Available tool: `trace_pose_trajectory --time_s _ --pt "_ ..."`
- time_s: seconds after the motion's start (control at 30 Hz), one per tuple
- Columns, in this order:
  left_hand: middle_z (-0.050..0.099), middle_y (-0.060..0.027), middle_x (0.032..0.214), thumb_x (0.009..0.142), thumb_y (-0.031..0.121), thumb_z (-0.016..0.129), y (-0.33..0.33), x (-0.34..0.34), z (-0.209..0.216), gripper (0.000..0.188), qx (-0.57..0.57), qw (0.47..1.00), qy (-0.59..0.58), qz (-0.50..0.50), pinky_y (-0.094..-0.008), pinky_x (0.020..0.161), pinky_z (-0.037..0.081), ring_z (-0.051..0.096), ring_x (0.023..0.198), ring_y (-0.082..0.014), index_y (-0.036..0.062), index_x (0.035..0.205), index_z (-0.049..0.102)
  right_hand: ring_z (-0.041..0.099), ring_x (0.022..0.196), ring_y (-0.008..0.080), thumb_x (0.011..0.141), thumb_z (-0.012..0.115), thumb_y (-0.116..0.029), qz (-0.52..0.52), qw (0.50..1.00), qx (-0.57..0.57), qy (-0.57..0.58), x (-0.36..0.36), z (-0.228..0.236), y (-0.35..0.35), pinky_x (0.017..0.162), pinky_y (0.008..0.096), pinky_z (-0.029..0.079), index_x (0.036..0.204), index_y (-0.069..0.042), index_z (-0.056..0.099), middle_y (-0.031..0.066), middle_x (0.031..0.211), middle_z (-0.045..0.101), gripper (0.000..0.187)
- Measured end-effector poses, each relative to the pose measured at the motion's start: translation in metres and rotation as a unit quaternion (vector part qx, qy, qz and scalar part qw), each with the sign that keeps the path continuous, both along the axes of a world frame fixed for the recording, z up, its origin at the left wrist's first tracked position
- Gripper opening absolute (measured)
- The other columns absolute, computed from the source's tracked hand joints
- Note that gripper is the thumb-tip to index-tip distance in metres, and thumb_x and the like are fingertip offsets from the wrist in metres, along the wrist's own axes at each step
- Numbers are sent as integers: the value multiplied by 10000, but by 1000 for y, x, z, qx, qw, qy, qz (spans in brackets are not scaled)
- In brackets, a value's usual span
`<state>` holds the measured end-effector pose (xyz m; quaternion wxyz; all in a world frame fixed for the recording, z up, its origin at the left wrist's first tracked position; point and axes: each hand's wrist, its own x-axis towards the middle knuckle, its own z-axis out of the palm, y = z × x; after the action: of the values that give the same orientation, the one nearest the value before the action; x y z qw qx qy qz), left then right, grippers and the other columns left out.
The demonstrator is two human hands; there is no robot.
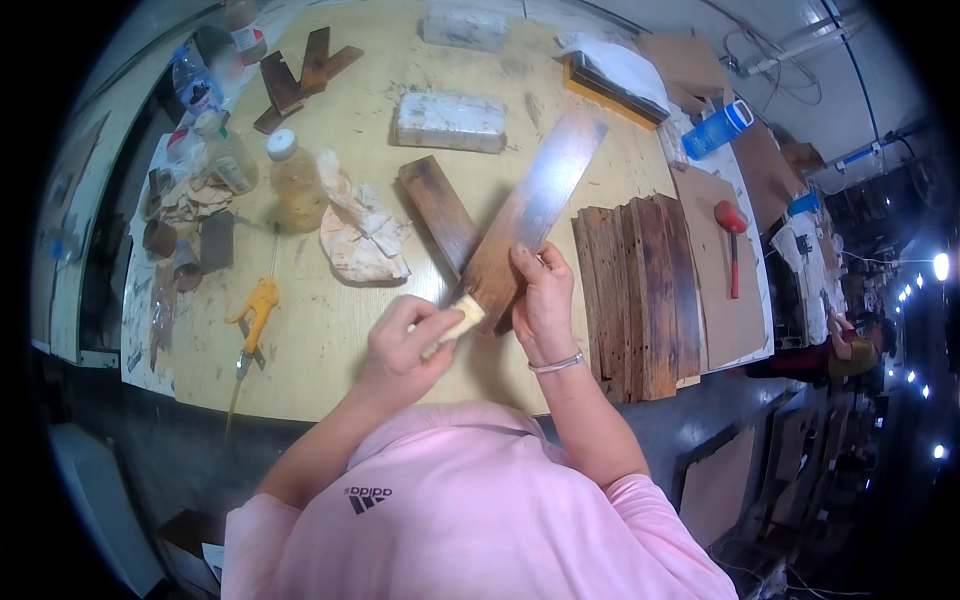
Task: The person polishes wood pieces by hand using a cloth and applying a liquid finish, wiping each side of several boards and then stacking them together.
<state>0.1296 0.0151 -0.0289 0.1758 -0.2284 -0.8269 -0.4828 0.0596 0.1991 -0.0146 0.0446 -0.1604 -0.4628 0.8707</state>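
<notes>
My right hand point(545, 295) grips a long brown wooden plank point(535, 205) by its near part, thumb on top, and the plank slants up to the right with a glossy far end. In my left hand point(408, 340) is a small pale yellow sponge point(462, 322), pinched at the plank's near left corner. A shorter dark wooden plank point(437, 212) lies on the table, its near end partly hidden behind the held one. Right of my right hand, several brown planks point(640, 295) lie side by side.
On the left are a crumpled stained paper point(365, 235), a white-capped bottle point(295, 180) and a yellow air blow gun point(260, 310). Beyond the planks sits a wrapped block point(450, 122). A red-headed mallet point(733, 235) rests on cardboard at right. Far right, another person point(845, 350) is partly visible.
</notes>
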Motion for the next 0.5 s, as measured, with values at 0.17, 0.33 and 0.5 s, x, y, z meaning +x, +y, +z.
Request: trace_pose_trajectory --time_s 0.17,0.33,0.5 --pt "562 -92 875 668 -14 723 3 29 -19 374 -16 999 -6 -48 -374 626 502 592 746 -257 75 1031 714 653 943 169 943 618 -4 -12 1000 -9 22 -6 -20 11 888 318 522 1062 14 598 91 1015 677 122" --pt "557 -94 851 667 -1 743 11 8 -6 386 37 997 -2 69 -368 611 499 589 731 -256 61 1046 707 628 1025 191 962 589 1 -38 999 -33 11 -4 -14 5 944 360 513 1125 16 571 95 1081 657 165" --pt "572 -99 913 700 19 755 12 29 -14 382 23 996 2 -83 -356 643 514 603 758 -262 59 1075 696 610 1073 197 973 552 23 -44 996 -67 36 -1 -14 5 1005 394 494 1198 7 549 93 1144 634 226"
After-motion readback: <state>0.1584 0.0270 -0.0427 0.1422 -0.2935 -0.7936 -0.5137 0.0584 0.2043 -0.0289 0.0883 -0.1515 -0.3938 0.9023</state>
